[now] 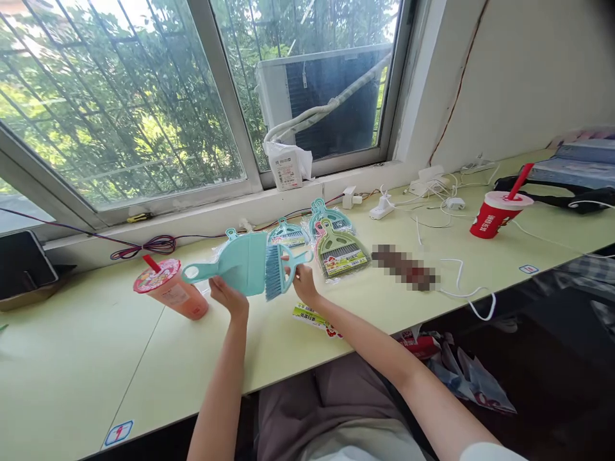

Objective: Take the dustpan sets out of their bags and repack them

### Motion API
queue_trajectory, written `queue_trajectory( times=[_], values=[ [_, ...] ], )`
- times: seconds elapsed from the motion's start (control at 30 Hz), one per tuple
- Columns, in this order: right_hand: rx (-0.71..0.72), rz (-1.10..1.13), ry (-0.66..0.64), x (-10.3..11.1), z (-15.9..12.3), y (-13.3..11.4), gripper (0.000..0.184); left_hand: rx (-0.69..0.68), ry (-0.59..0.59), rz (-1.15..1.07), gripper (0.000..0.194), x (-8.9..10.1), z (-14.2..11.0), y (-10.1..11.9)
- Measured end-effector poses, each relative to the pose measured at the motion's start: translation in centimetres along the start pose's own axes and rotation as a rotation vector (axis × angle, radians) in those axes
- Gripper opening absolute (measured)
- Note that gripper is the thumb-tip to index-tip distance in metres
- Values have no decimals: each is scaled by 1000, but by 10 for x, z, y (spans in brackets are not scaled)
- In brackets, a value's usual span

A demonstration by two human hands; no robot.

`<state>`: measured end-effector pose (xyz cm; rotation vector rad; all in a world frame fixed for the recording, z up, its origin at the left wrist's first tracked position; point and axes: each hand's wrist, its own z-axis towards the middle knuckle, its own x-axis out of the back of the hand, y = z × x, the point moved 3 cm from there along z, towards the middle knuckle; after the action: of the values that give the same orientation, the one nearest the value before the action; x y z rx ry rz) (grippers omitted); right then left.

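My left hand [229, 297] is closed on a light blue dustpan [240, 262], raised above the table with its handle pointing left. In my right hand [304, 284] is a small light blue hand brush [275, 272], gripped near its handle. The bristles hang at the dustpan's right edge; whether they touch it I cannot tell. Beneath my right wrist lies a printed card label [307, 315], partly covered by the arm. Behind the hands are wrapped dustpan sets, among them a green one [342, 253] and a blue one [331, 216].
A pink drink cup [177, 291] with a red straw stands close left of the dustpan. Farther right are a red cup [500, 214], white cables [442, 186] and a blurred-out object [406, 267]. A paper packet [287, 169] sits on the windowsill. The table's front edge runs before my lap.
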<state>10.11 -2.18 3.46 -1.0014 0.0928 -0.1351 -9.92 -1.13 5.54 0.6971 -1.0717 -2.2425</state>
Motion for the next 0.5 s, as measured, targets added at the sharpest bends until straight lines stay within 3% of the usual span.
queue_trajectory(
  times=[0.17,0.27,0.37,0.5],
  values=[
    [130,-213,292,18,1,-16,28,332,-53,36,13,-9,9,-29],
    [185,-332,410,27,4,-22,24,560,-208,-12,31,-18,7,-51],
    [239,-425,365,28,5,-26,14,703,-334,-20,39,-20,4,-66],
    [281,-540,160,18,3,-25,15,631,-317,43,40,-16,11,-73]
  ],
)
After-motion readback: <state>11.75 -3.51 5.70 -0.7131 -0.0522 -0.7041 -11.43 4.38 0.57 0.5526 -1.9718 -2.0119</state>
